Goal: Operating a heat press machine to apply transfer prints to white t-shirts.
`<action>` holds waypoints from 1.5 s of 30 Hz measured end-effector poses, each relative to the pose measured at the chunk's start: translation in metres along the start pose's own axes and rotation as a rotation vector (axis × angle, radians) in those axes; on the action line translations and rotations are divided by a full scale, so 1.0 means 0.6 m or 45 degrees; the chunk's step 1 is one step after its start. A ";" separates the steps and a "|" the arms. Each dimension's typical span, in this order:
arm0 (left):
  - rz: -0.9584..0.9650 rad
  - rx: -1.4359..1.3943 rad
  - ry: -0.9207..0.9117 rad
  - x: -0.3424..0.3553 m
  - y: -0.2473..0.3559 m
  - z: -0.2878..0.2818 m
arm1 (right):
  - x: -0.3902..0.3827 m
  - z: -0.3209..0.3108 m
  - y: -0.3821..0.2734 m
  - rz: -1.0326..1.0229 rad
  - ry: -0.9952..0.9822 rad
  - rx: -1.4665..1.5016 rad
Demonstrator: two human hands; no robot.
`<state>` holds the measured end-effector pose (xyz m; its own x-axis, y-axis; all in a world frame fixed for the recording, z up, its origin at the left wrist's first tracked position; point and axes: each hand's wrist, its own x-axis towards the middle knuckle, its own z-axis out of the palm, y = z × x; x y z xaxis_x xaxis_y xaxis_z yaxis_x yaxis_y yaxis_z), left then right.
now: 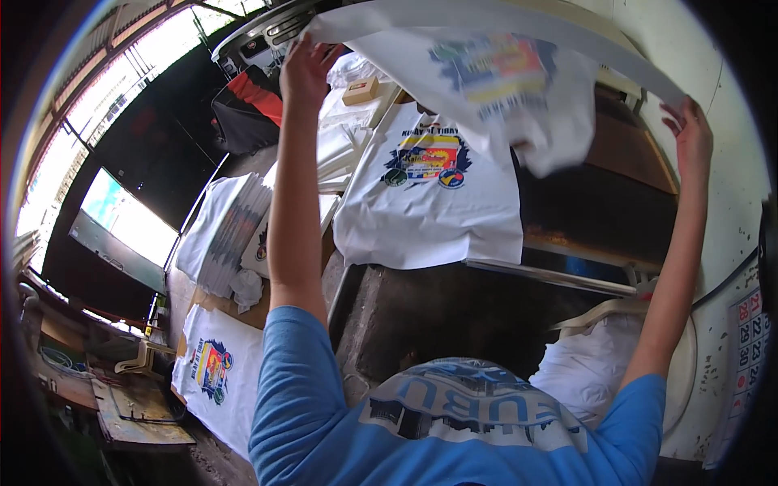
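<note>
At the left, a brown tabletop [243,314] carried 1 stack of folded white shirts [223,235], 1 crumpled white cloth [245,288] and 1 printed white shirt [215,373], while a curved cream support [600,311] at the right held heaped white fabric [577,368].

Calendar [744,348] on wall [732,206], my right; red-and-black bundle [243,117], small tan box [361,91] off my left; worn brown panel [134,409] lower left

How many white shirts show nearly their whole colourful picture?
3: a raised shirt between the left hand and right hand, a spread-out shirt in the middle, and another shirt at lower left. The shirt stack may hide more.
</note>
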<state>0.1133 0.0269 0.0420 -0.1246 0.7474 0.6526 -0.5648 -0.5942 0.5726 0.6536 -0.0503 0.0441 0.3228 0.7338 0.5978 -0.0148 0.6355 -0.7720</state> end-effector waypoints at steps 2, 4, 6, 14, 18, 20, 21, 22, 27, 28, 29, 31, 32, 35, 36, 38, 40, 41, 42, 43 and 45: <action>0.002 0.038 0.036 -0.031 0.051 -0.070 | -0.047 0.039 0.055 0.154 -0.065 -0.011; -0.060 0.213 0.125 -0.083 0.059 -0.126 | -0.100 0.059 0.108 0.366 -0.154 -0.093; -0.181 0.422 0.282 -0.143 0.051 -0.195 | -0.158 0.079 0.159 0.478 -0.229 -0.105; -0.719 0.680 0.801 -0.450 -0.050 -0.363 | -0.342 0.091 0.390 0.935 -0.349 -0.462; -0.999 0.944 0.905 -0.560 -0.091 -0.420 | -0.395 0.067 0.466 0.995 -0.546 -0.835; -1.162 0.981 0.907 -0.582 -0.116 -0.432 | -0.408 0.037 0.505 0.989 -0.579 -1.070; -1.164 0.981 0.921 -0.586 -0.117 -0.434 | -0.414 0.052 0.501 0.991 -0.593 -1.070; -1.206 0.923 0.896 -0.593 -0.112 -0.437 | -0.420 0.074 0.492 1.152 -0.538 -0.846; -1.367 0.718 0.907 -0.591 -0.118 -0.457 | -0.413 0.104 0.470 1.429 -0.542 -0.652; -1.375 0.720 0.917 -0.591 -0.109 -0.461 | -0.411 0.123 0.447 1.430 -0.547 -0.659; -1.379 0.775 0.874 -0.590 -0.099 -0.465 | -0.413 0.130 0.449 1.441 -0.555 -0.659; -1.402 0.810 0.806 -0.586 -0.098 -0.463 | -0.413 0.127 0.444 1.325 -0.636 -0.645; -1.403 0.791 0.772 -0.585 -0.096 -0.462 | -0.413 0.126 0.442 1.355 -0.591 -0.684; -1.375 0.712 0.695 -0.573 -0.112 -0.460 | -0.417 0.072 0.467 1.075 -0.611 -0.816; -1.338 0.674 0.719 -0.578 -0.110 -0.466 | -0.419 0.092 0.461 1.013 -0.614 -0.863; -1.350 0.641 0.712 -0.580 -0.087 -0.472 | -0.420 0.135 0.429 1.106 -0.471 -0.746; -1.302 0.549 0.745 -0.576 -0.064 -0.458 | -0.419 0.148 0.407 1.071 -0.366 -0.771; -1.251 0.506 0.716 -0.580 -0.060 -0.464 | -0.420 0.149 0.397 1.088 -0.312 -0.718; -1.227 0.502 0.698 -0.576 -0.053 -0.457 | -0.422 0.148 0.387 1.080 -0.249 -0.687; -1.200 0.498 0.688 -0.570 -0.045 -0.448 | -0.423 0.147 0.378 1.069 -0.195 -0.653; -1.191 0.507 0.664 -0.563 -0.034 -0.439 | -0.430 0.144 0.358 1.038 -0.173 -0.694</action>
<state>-0.0481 -0.1353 -0.3209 -0.1672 0.9237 -0.3447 -0.3275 0.2778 0.9031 0.4853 -0.0824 -0.2572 0.2958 0.9405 -0.1672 0.2642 -0.2488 -0.9318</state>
